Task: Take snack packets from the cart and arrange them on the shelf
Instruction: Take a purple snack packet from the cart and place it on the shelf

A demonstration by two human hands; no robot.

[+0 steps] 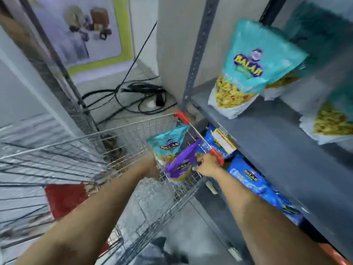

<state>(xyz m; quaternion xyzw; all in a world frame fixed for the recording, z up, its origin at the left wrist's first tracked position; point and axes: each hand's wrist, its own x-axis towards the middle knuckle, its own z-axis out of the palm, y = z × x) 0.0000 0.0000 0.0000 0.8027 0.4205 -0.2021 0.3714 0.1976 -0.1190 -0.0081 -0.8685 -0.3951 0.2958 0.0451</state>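
A wire cart point(118, 142) with red corner guards stands left of a grey metal shelf point(271, 150). Inside its far right corner lean a teal snack packet point(168, 142) and a purple snack packet point(181, 165). My left hand point(150, 169) reaches into the cart and is closed around the bottom of the teal packet. My right hand point(206, 165) holds the purple packet's right edge, close to the cart's rim. On the shelf stand teal packets point(248, 69), one upright at the front and more behind it, blurred.
Blue packets point(254, 180) fill the lower shelf level right of the cart. A red flap point(65, 197) sits on the cart's near side. Black cables point(137, 96) lie on the floor beyond the cart. A poster point(82, 35) leans on the wall.
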